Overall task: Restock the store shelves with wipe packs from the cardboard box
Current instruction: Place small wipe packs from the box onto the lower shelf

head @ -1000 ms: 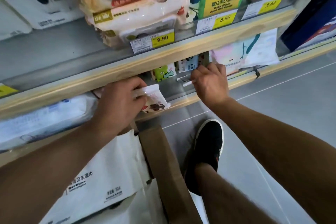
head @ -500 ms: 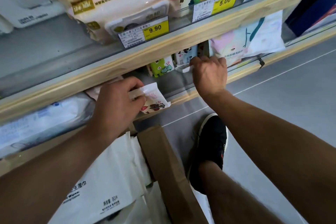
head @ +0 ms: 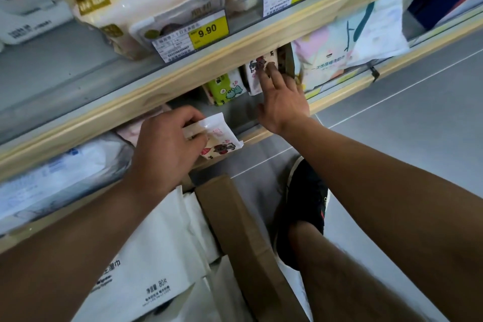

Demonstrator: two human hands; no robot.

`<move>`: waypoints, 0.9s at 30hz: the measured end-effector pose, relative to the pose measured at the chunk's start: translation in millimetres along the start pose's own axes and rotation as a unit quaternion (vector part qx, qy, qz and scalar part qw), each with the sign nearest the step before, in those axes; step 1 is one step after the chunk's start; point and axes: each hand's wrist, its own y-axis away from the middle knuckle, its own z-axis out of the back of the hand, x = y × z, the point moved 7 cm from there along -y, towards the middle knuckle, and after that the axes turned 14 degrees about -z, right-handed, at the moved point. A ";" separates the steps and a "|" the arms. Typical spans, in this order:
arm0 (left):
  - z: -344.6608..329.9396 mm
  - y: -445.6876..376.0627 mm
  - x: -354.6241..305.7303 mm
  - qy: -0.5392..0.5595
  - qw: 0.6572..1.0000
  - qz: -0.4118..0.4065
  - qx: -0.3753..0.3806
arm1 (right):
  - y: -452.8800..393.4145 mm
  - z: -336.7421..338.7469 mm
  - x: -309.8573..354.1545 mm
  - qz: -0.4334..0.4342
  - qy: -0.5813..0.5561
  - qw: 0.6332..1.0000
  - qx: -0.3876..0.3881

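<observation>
— Wooden shelf (head: 183, 78) edges run across a shop aisle. Where are the hands?

— Below that shelf, the left hand (head: 167, 149) pinches a small wipe pack (head: 222, 138); the right hand (head: 283, 102) is spread open, fingertips on an upright pack (head: 257, 70). Further below sits the cardboard box (head: 240, 230).
</observation>
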 end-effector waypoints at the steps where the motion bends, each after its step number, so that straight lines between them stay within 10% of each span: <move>1: -0.1 -0.7 -1.6 -0.004 1.000 -0.001 0.000 | 0.0 -0.9 0.9 -0.002 -0.001 1.000 0.000; 27: -80.7 -67.8 -5.0 -0.120 0.986 0.043 -0.105 | 49.3 -14.8 -20.5 0.033 -0.034 0.999 -0.024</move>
